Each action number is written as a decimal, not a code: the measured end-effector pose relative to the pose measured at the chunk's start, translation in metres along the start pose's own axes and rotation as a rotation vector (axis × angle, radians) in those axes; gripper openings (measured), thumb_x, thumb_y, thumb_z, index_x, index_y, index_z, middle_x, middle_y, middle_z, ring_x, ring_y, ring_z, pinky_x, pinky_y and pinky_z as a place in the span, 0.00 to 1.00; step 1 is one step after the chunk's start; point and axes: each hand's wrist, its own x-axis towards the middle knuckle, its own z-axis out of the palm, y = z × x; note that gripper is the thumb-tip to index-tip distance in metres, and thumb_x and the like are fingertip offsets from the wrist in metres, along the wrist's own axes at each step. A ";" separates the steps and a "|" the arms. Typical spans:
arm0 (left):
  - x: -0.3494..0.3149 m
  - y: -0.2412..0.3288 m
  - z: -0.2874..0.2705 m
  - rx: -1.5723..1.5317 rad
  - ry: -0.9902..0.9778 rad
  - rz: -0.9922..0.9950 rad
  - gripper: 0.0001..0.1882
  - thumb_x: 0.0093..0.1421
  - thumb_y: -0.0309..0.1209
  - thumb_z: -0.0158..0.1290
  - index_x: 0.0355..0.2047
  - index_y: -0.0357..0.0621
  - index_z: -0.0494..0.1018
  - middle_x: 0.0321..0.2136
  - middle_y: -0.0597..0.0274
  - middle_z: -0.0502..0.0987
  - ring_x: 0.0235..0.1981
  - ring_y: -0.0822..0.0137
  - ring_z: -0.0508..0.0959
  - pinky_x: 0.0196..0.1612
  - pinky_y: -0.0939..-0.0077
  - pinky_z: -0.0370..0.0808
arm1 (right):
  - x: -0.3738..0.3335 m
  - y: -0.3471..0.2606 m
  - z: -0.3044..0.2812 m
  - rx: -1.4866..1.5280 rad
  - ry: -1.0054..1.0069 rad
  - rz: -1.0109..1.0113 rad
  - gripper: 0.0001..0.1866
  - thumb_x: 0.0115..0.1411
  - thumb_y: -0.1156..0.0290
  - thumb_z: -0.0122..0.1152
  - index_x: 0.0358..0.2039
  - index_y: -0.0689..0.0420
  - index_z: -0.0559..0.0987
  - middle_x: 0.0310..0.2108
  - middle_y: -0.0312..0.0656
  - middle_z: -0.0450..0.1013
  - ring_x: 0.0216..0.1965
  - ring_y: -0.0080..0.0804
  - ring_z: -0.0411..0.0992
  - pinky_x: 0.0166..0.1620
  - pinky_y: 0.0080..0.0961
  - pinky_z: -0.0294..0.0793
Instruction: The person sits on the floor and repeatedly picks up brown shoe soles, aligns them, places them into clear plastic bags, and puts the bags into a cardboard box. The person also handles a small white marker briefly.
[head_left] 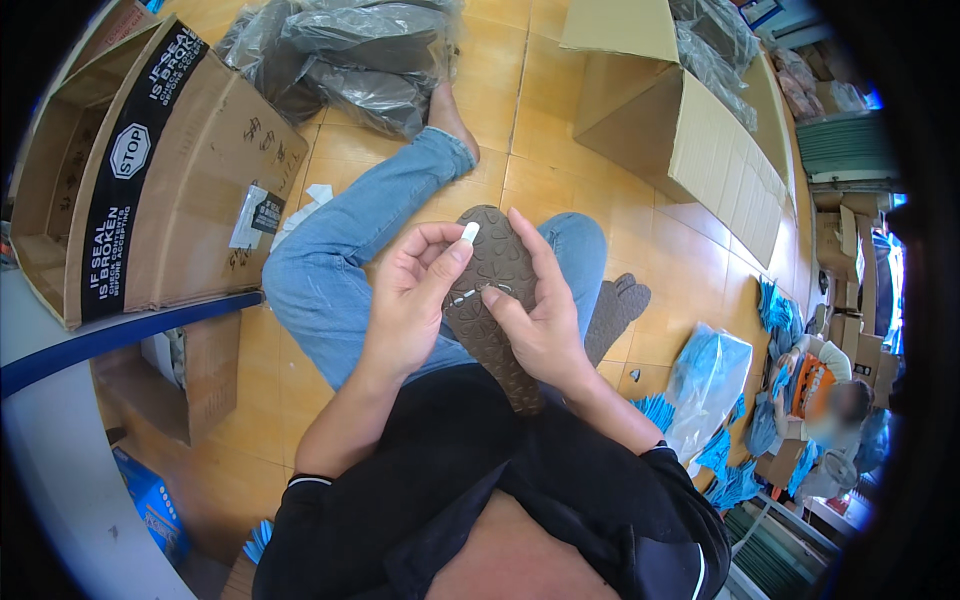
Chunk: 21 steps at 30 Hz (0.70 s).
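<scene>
Above my lap, a dark brown shoe sole [482, 345] with a raised petal-like pattern is held upright. My right hand [548, 325] grips its right edge, fingers behind it and thumb pressed on its face. Beside that thumb, a thin white strip [464, 297] lies across the sole. My left hand [408, 290] is closed in a pinch at the sole's left side, with a small white piece [470, 232] at the thumb tip; I cannot tell exactly what it is. A similar brown piece [618, 308] with a notched end lies to the right of my knee.
An open cardboard box [220, 130] stands at left, another [640, 130] at far right. Clear plastic bags [370, 70] of dark items lie ahead. Right are a plastic-wrapped blue bundle [708, 380], blue pieces [738, 485] and a seated person [825, 385]. A blue-edged table [60, 440] borders the left.
</scene>
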 end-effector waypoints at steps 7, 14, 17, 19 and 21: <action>0.001 0.003 0.006 0.022 -0.037 0.048 0.10 0.65 0.24 0.50 0.45 0.34 0.68 0.40 0.60 0.76 0.42 0.77 0.75 0.48 0.82 0.72 | 0.000 0.004 0.004 -0.003 0.046 -0.062 0.36 0.56 0.82 0.57 0.65 0.61 0.56 0.54 0.48 0.67 0.54 0.31 0.68 0.56 0.28 0.68; 0.004 0.001 0.002 0.019 -0.032 0.059 0.09 0.65 0.24 0.50 0.45 0.35 0.68 0.41 0.61 0.76 0.43 0.77 0.74 0.48 0.82 0.71 | 0.001 0.007 0.007 -0.072 0.114 -0.061 0.30 0.61 0.77 0.57 0.63 0.61 0.60 0.54 0.46 0.68 0.54 0.30 0.67 0.56 0.28 0.67; 0.004 0.001 0.000 -0.002 -0.031 0.057 0.09 0.65 0.24 0.50 0.45 0.35 0.68 0.41 0.61 0.76 0.42 0.77 0.74 0.48 0.83 0.71 | 0.005 0.009 0.007 0.058 0.088 0.011 0.28 0.63 0.77 0.53 0.63 0.61 0.60 0.56 0.46 0.66 0.56 0.29 0.65 0.58 0.27 0.65; 0.004 0.001 0.000 -0.004 -0.032 0.058 0.09 0.65 0.23 0.50 0.45 0.35 0.69 0.40 0.61 0.76 0.42 0.78 0.74 0.47 0.83 0.71 | 0.007 0.009 0.004 0.008 0.073 -0.019 0.28 0.64 0.77 0.51 0.64 0.61 0.59 0.57 0.46 0.64 0.57 0.29 0.64 0.59 0.26 0.63; 0.005 0.003 -0.002 -0.001 -0.024 0.062 0.08 0.65 0.23 0.50 0.44 0.35 0.69 0.40 0.61 0.76 0.42 0.78 0.74 0.47 0.83 0.71 | 0.005 0.009 0.000 -0.043 0.056 -0.039 0.28 0.65 0.77 0.50 0.65 0.60 0.58 0.59 0.46 0.62 0.58 0.29 0.63 0.59 0.27 0.62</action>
